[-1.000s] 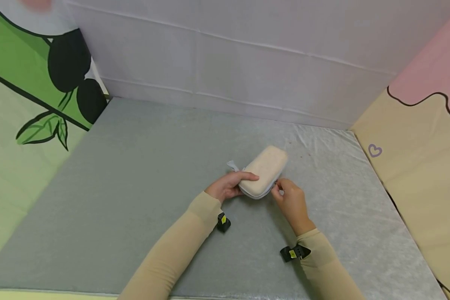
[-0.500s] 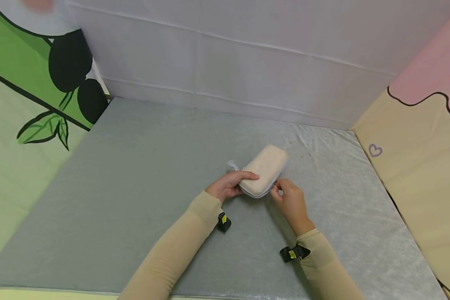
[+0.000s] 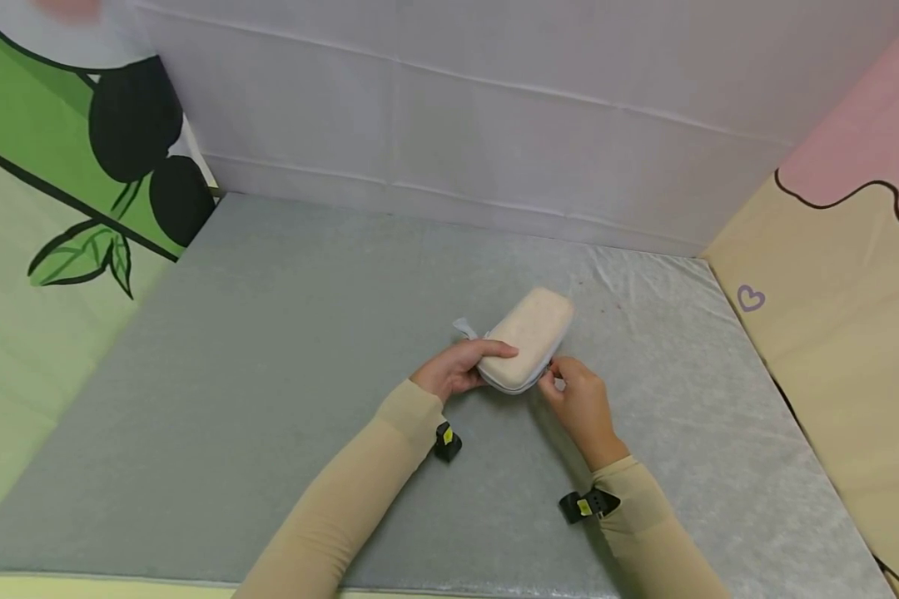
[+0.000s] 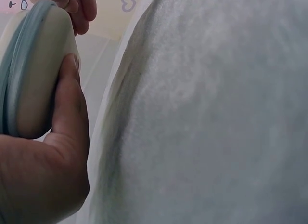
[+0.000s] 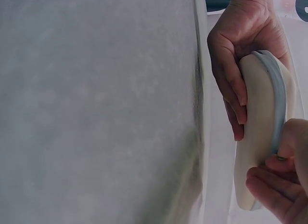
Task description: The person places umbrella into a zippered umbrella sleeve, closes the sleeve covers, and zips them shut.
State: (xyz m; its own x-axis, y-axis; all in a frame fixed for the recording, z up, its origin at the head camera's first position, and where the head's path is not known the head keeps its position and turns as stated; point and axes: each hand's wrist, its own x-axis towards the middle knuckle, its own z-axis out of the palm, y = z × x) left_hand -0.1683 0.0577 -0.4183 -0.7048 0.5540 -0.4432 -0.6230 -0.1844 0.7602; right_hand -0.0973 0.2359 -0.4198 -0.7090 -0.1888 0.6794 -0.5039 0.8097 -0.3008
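A cream zippered case (image 3: 532, 333) with a pale blue-grey zipper band (image 5: 278, 98) is held tilted over the grey cloth. My left hand (image 3: 455, 368) grips its near left end, thumb on the top face and fingers underneath. The left wrist view shows that thumb (image 4: 70, 103) along the case's side. At the right edge, my right hand (image 3: 580, 408) pinches the zipper pull (image 5: 280, 158) between thumb and finger; only a small dark bit of it shows. A grey fabric loop (image 3: 464, 329) sticks out at the case's left. The zipper looks closed along the visible near end.
Grey cloth (image 3: 270, 374) covers the tabletop. A pale fabric wall (image 3: 494, 125) stands at the back. Printed panels rise on both sides, green (image 3: 45, 191) at left and cream-pink (image 3: 831, 274) at right.
Hardly anything differs. My right hand has shifted very slightly left along the case's near edge; my left hand keeps the same grip.
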